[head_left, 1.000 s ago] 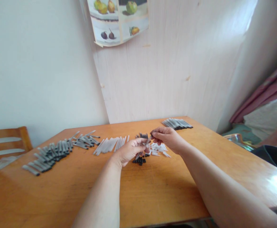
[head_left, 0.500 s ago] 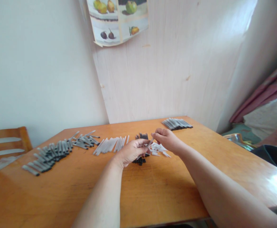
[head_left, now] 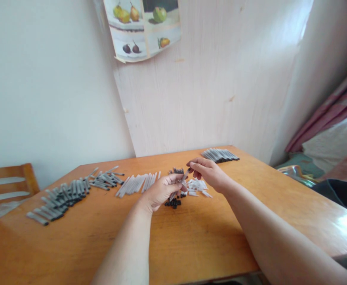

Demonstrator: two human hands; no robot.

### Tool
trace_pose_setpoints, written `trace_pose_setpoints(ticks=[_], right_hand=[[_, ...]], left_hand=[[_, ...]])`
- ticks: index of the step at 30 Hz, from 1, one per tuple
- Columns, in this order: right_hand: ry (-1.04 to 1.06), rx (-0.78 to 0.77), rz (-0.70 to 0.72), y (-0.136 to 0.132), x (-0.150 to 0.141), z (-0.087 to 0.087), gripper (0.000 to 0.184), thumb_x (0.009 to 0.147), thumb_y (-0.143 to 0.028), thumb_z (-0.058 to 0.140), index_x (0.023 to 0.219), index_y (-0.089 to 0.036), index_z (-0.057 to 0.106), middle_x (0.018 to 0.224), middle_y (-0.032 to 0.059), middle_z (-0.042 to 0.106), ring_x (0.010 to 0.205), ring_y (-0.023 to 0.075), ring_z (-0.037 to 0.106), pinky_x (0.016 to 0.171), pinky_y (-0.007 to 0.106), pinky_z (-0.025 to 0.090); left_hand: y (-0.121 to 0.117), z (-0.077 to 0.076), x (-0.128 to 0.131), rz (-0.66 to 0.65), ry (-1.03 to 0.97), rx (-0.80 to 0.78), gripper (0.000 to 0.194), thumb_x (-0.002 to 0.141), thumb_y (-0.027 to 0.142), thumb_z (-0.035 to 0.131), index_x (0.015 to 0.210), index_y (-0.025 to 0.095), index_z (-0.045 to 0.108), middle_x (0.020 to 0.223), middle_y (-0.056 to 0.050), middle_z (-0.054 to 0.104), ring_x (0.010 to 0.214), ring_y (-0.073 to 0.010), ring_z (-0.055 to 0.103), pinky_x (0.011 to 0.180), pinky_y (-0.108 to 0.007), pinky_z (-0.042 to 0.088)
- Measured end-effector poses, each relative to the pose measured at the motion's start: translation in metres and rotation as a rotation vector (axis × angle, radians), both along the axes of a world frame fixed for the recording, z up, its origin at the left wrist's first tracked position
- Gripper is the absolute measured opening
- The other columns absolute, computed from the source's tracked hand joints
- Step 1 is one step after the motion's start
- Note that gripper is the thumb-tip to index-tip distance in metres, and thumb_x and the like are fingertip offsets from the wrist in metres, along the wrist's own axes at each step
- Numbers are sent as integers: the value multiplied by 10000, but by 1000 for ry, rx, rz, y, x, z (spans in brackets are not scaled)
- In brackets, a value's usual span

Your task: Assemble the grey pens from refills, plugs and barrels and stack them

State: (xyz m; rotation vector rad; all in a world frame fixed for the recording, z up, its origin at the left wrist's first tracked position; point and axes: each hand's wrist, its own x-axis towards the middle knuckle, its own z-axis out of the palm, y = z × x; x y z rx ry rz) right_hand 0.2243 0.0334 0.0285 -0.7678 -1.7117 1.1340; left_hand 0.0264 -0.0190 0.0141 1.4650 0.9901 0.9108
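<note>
My left hand (head_left: 163,190) is closed around a slim pen (head_left: 184,176) with a translucent barrel, held slanting above the table. At the pen's upper end, my right hand (head_left: 207,172) pinches a small dark part between thumb and fingers; whether this is a cap or plug I cannot tell. Beneath the hands lie small black pieces (head_left: 172,203) and a bunch of dark thin sticks (head_left: 176,171), partly hidden. Small white pointed pieces (head_left: 197,185) are spread just below my right hand. A row of pale empty-looking tubes (head_left: 134,184) lies left of my left hand.
Many translucent pens with black ends (head_left: 63,196) are heaped on the table's left side. Another neat row of such pens (head_left: 220,154) rests at the back right. A wooden chair (head_left: 10,180) stands at left, and a dark bag-like thing (head_left: 338,196) at right.
A dark end now shows on the pen at my right fingertips, where a pale end showed before. My right fingers have shifted slightly, and the view has tilted a little.
</note>
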Motion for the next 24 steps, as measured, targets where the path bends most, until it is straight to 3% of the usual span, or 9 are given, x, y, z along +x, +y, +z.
trace_pose_setpoints(ticks=[4,9,12,17,24], right_hand=[[7,-11,17,-3,-2,1,312,755,-479,627,749,-168,601,623,-9,561,548,98,461,514,238,349],[-99,51,-157,1,-5,-4,396,737,-538,646,618,-185,512,516,-42,472,482,82,359,469,233,267],[-98,70,-197,5,-8,-10,457,770,-607,583,615,-183,513,535,-21,496,499,94,394,477,238,289],[-81,78,-214,5,-19,-20,505,853,-628,439,670,-173,559,602,12,557,549,117,469,520,249,355],[-260,130,-93,-6,-39,-39,353,801,-526,584,814,-176,626,689,11,613,613,126,518,547,234,358]], left_hand=[[-2,2,1,-4,20,-12,506,796,360,651,1265,182,578,895,-71,678,672,-105,525,645,-235,350],[-5,4,5,-11,23,24,452,808,312,639,1229,155,598,898,-76,676,720,-113,535,664,-237,356],[-6,4,7,13,3,26,427,801,315,648,1197,160,605,901,-69,675,715,-116,546,664,-245,367],[-2,5,5,165,-108,46,353,781,328,670,1089,168,601,968,-79,673,788,-143,605,660,-245,403],[6,0,2,421,-360,94,271,715,277,724,902,170,560,863,-38,654,786,-136,618,699,-258,465]])
